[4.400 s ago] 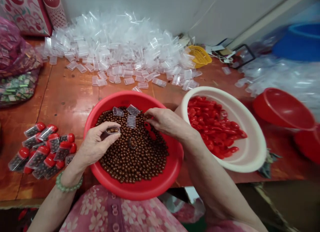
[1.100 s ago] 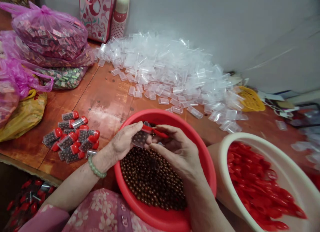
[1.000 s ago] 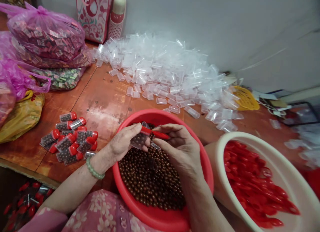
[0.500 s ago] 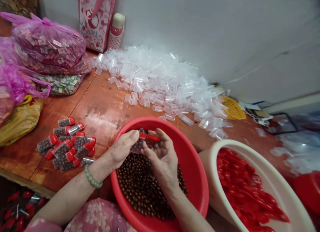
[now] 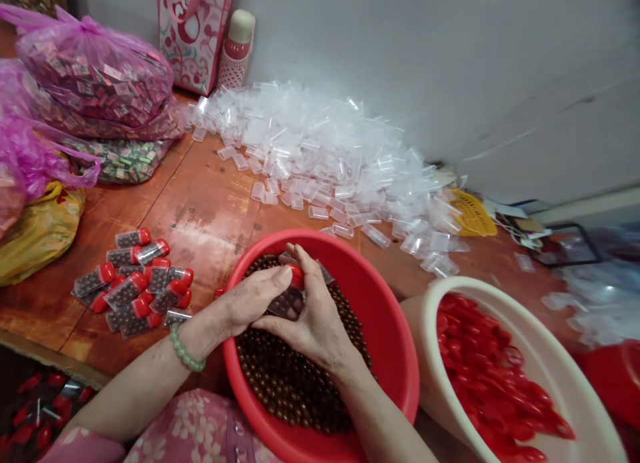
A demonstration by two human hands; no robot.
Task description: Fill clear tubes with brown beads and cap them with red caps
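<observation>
I see my left hand (image 5: 250, 303) and right hand (image 5: 313, 320) pinched together on a small clear vial (image 5: 286, 303) packed with brown beads, its red cap (image 5: 297, 276) under my fingers, above the red basin (image 5: 390, 356) of beads. Capped vials (image 5: 135, 283) lie left; red caps fill the white bowl (image 5: 540, 330) at right.

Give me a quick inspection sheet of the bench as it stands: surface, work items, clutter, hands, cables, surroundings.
Surface: orange-brown wooden table.
Job's things: red basin of brown beads; a bead-filled vial with red cap.
Clutter: empty clear vials; capped vials; white basin of red caps; pink bags.
Hands: left hand and right hand, both on the vial.
Cables: a thin cord, blurred.
Surroundings: grey wall, flask.
</observation>
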